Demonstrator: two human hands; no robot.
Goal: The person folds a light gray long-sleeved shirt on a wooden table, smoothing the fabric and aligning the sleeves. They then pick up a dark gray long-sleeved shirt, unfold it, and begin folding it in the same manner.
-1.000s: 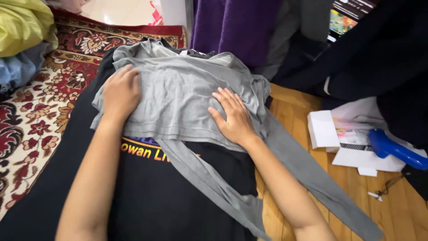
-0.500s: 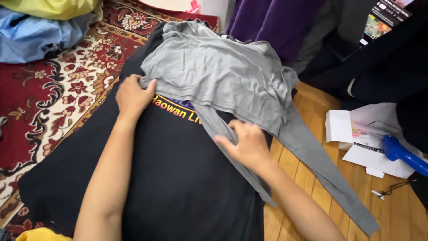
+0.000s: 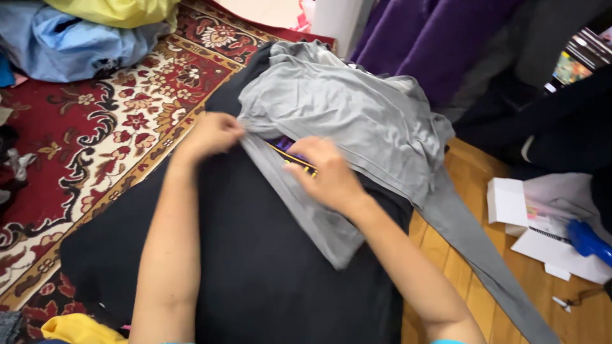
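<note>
left hand [image 3: 213,134] and right hand [image 3: 325,172] pinching the near edge of a grey long-sleeved cotton top [image 3: 344,111], lying on a black garment [image 3: 255,267].

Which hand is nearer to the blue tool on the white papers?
Right. The right hand lies on the grey garment, on the side toward the blue tool. The left hand pinches the garment's edge farther away, toward the red rug.

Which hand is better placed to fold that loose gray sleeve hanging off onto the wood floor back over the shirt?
Probably the right hand. It rests on the gray shirt nearer the loose sleeve trailing over the wood floor. The left hand pinches the shirt's far edge, across the black garment.
</note>
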